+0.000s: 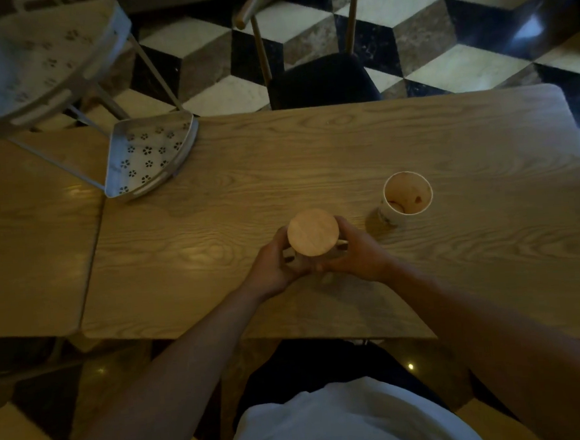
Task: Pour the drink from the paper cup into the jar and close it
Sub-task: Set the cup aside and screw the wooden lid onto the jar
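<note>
You have one jar (301, 258) at the centre of the frame, capped by one round wooden lid (312, 231). One paper cup (406, 195) stands to its right. Two hands, left (274, 265) and right (356, 254), are in view. Count two worktops (448, 147), side by side, one metal rack (147, 157) at upper left, and one chair (319, 77) at top centre.

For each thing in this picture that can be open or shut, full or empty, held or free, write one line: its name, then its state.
Jar: upright on the table, wooden lid on, held on both sides.
Wooden lid: seated on the jar.
Paper cup: upright, open, nearly empty, only residue inside, not held.
Left hand: fingers wrapped on the jar.
Right hand: fingers wrapped on the jar.
</note>
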{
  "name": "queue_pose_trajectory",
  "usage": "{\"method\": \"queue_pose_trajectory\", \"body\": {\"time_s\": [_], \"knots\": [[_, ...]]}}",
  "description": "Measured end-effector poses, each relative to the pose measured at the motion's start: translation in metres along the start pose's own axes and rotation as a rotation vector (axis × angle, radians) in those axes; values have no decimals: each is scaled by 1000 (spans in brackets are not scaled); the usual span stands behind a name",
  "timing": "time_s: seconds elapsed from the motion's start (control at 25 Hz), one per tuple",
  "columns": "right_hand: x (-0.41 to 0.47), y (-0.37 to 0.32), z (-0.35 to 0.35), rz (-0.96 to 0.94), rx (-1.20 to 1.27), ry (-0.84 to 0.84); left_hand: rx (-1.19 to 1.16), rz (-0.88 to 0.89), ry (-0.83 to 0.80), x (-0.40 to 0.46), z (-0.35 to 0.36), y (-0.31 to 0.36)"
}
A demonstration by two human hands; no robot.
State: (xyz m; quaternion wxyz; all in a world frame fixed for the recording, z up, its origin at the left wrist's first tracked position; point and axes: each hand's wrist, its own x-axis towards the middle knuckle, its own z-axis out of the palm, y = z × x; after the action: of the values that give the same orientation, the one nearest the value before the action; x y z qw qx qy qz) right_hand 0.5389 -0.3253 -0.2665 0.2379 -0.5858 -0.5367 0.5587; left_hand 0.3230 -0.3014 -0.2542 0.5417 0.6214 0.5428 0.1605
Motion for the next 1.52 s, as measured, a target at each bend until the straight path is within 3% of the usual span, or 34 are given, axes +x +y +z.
{"method": "queue_pose_trajectory", "body": {"time_s": [0.36,1.08,1.52], "knots": [[-11,3,16,-1,-13,12,52,8,107,-22,11,5],[28,-11,74,93,27,195,-35,-121,-13,9,-31,-44],[46,-5,74,92,36,242,-67,-130,-59,30,-39,-51]]}}
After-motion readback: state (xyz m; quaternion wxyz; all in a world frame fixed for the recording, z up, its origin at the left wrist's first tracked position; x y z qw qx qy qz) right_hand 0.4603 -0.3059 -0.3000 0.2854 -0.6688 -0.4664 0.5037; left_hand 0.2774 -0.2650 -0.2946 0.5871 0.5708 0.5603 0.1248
